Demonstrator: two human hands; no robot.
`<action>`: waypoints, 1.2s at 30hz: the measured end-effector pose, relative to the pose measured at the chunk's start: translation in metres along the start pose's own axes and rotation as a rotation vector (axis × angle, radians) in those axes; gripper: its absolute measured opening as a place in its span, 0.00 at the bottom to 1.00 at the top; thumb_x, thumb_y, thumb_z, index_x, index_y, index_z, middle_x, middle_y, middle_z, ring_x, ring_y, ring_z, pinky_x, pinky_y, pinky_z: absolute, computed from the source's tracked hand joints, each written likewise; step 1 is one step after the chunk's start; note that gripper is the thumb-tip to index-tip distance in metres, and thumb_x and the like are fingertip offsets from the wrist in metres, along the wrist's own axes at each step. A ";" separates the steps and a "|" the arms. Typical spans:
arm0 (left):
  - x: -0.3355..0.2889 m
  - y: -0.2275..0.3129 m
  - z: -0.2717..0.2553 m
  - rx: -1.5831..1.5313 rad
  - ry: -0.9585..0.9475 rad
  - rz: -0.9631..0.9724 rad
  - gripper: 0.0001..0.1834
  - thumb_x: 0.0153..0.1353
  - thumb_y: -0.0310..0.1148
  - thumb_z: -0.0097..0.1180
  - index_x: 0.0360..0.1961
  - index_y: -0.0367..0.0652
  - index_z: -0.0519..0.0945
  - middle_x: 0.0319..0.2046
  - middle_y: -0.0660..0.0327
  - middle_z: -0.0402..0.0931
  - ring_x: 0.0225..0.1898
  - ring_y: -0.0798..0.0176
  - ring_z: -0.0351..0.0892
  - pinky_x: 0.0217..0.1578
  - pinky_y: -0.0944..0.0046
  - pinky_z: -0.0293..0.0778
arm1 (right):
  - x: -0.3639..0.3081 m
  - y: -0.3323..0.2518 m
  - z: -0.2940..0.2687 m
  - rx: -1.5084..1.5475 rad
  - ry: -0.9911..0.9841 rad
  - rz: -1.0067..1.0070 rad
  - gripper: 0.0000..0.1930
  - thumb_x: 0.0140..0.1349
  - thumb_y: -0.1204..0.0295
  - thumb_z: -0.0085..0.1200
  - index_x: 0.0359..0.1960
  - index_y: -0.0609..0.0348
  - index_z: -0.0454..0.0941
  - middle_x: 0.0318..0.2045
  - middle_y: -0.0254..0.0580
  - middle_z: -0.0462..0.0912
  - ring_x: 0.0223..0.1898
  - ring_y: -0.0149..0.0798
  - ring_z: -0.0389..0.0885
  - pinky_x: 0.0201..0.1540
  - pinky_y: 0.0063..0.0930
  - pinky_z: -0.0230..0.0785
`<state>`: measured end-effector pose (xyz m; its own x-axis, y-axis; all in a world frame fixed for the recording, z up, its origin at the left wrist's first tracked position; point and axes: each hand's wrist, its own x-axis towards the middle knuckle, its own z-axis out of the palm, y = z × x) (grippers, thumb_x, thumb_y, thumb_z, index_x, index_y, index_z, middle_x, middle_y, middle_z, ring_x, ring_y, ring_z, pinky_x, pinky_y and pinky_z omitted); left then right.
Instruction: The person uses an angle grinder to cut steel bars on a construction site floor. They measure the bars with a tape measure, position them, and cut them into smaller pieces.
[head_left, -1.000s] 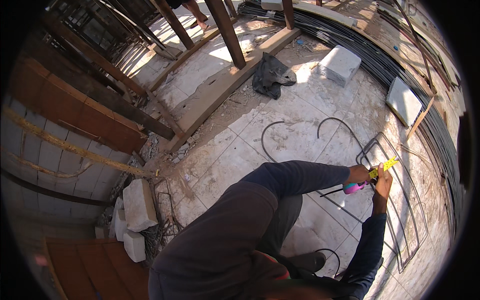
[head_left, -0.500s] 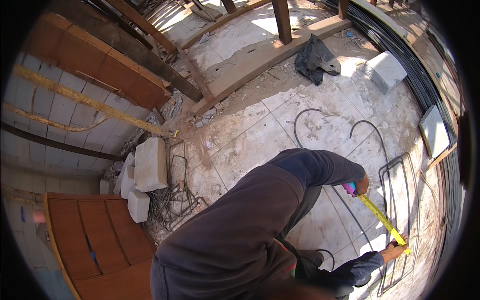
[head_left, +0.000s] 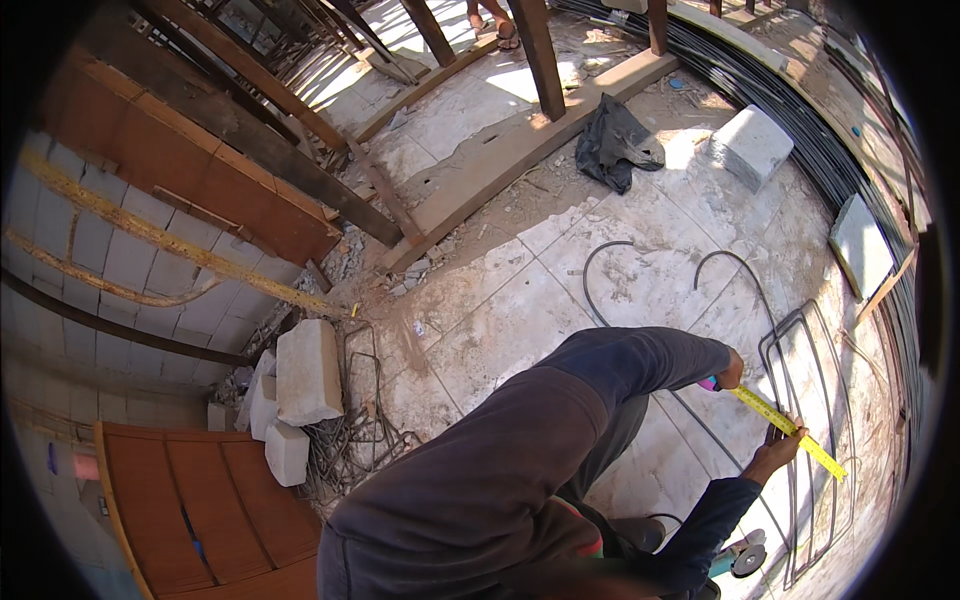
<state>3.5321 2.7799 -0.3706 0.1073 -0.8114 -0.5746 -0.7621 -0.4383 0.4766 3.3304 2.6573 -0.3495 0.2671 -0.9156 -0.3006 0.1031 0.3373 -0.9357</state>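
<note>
My left hand (head_left: 731, 370) is closed around a tape measure with a pink and blue case (head_left: 709, 383), mostly hidden by the fingers. Its yellow blade (head_left: 760, 408) runs out down to the right. Partway along, my right hand (head_left: 782, 446) grips the blade, and the free end sticks out past the fingers. Below and around the blade, bent dark steel bars (head_left: 828, 400) form long narrow frames on the tiled floor. Nearer to me, a teal angle grinder (head_left: 746, 560) with a round disc lies beside my right forearm, partly hidden.
Hooked steel rods (head_left: 590, 275) lie ahead. Concrete blocks (head_left: 752, 145) and a bundle of long bars (head_left: 800, 120) line the right side. A black plastic bag (head_left: 615, 145) lies by a timber beam (head_left: 530, 155). Bent wire (head_left: 365, 430) is piled at left. Another person's feet (head_left: 505, 35) show far off.
My right hand has moved up the blade toward the case, leaving more free end beyond it. The view has shifted, bringing the grinder's disc and another person's feet into sight.
</note>
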 end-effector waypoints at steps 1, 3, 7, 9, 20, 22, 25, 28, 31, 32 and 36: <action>-0.008 0.001 -0.003 -0.006 0.010 -0.006 0.17 0.49 0.39 0.53 0.36 0.43 0.85 0.34 0.52 0.82 0.36 0.53 0.82 0.37 0.54 0.74 | -0.007 0.007 0.008 -0.008 -0.048 -0.013 0.29 0.66 0.44 0.43 0.49 0.60 0.71 0.48 0.50 0.75 0.51 0.44 0.74 0.54 0.39 0.68; -0.022 0.010 -0.014 -0.033 -0.013 -0.021 0.18 0.53 0.39 0.48 0.39 0.41 0.84 0.37 0.51 0.82 0.38 0.53 0.81 0.38 0.56 0.74 | -0.015 0.015 0.016 -0.003 -0.010 0.035 0.27 0.66 0.45 0.42 0.49 0.59 0.71 0.47 0.48 0.74 0.50 0.44 0.74 0.52 0.39 0.68; -0.025 0.000 -0.014 0.005 0.007 0.007 0.17 0.51 0.37 0.51 0.37 0.42 0.84 0.36 0.50 0.82 0.38 0.52 0.82 0.38 0.54 0.75 | -0.031 0.029 0.038 -0.036 -0.020 0.128 0.26 0.66 0.47 0.44 0.51 0.58 0.71 0.46 0.47 0.74 0.48 0.44 0.76 0.50 0.39 0.69; -0.020 -0.015 -0.002 0.052 0.034 0.047 0.15 0.47 0.34 0.54 0.35 0.42 0.85 0.34 0.50 0.82 0.36 0.49 0.82 0.37 0.52 0.76 | -0.046 0.032 0.056 0.028 -0.007 0.176 0.26 0.66 0.49 0.45 0.52 0.59 0.71 0.46 0.47 0.75 0.45 0.44 0.78 0.45 0.38 0.70; -0.011 -0.019 -0.009 0.284 -0.086 0.263 0.16 0.49 0.40 0.57 0.37 0.44 0.85 0.36 0.48 0.81 0.38 0.45 0.81 0.40 0.52 0.76 | -0.096 0.048 0.058 -0.094 -0.112 0.031 0.17 0.67 0.59 0.48 0.44 0.61 0.73 0.33 0.40 0.78 0.32 0.34 0.80 0.31 0.25 0.71; -0.010 -0.019 -0.004 0.269 -0.050 0.354 0.14 0.51 0.39 0.54 0.34 0.46 0.85 0.33 0.50 0.82 0.36 0.48 0.81 0.38 0.54 0.75 | -0.099 0.047 0.060 -0.071 -0.121 0.076 0.16 0.67 0.59 0.48 0.44 0.61 0.73 0.33 0.40 0.79 0.32 0.33 0.80 0.31 0.24 0.71; -0.011 -0.014 0.004 0.338 -0.032 0.434 0.15 0.54 0.38 0.49 0.34 0.44 0.85 0.32 0.52 0.82 0.37 0.50 0.81 0.40 0.55 0.74 | -0.105 0.048 0.064 -0.060 -0.149 0.097 0.15 0.67 0.60 0.49 0.44 0.60 0.74 0.34 0.40 0.80 0.32 0.33 0.80 0.30 0.25 0.71; -0.017 -0.002 0.005 0.219 -0.103 0.307 0.15 0.56 0.40 0.48 0.35 0.48 0.85 0.36 0.53 0.82 0.41 0.51 0.80 0.43 0.55 0.73 | -0.105 0.053 0.059 -0.024 -0.115 0.125 0.16 0.67 0.58 0.48 0.43 0.60 0.74 0.34 0.40 0.80 0.32 0.33 0.80 0.30 0.26 0.72; -0.033 0.007 -0.005 0.106 -0.163 0.207 0.18 0.53 0.44 0.52 0.36 0.44 0.84 0.34 0.56 0.83 0.38 0.55 0.80 0.42 0.57 0.72 | -0.104 0.054 0.055 -0.030 -0.115 0.151 0.17 0.67 0.59 0.47 0.45 0.62 0.74 0.36 0.45 0.80 0.36 0.39 0.81 0.34 0.32 0.72; -0.038 0.016 -0.012 0.018 -0.190 0.146 0.19 0.52 0.45 0.53 0.37 0.43 0.84 0.34 0.56 0.82 0.38 0.56 0.80 0.41 0.58 0.72 | -0.103 0.052 0.053 -0.009 -0.098 0.170 0.17 0.67 0.59 0.47 0.45 0.62 0.74 0.37 0.46 0.80 0.36 0.40 0.81 0.35 0.33 0.72; -0.051 0.020 -0.013 -0.153 -0.198 0.053 0.24 0.49 0.49 0.56 0.37 0.38 0.82 0.33 0.57 0.80 0.34 0.60 0.77 0.37 0.60 0.70 | -0.103 0.046 0.051 0.056 -0.060 0.220 0.18 0.65 0.60 0.50 0.45 0.64 0.74 0.38 0.48 0.80 0.36 0.41 0.81 0.35 0.32 0.71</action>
<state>3.5193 2.8076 -0.3226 -0.0691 -0.7498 -0.6581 -0.6561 -0.4627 0.5961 3.3562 2.7780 -0.3526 0.3450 -0.8048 -0.4829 0.0886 0.5401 -0.8369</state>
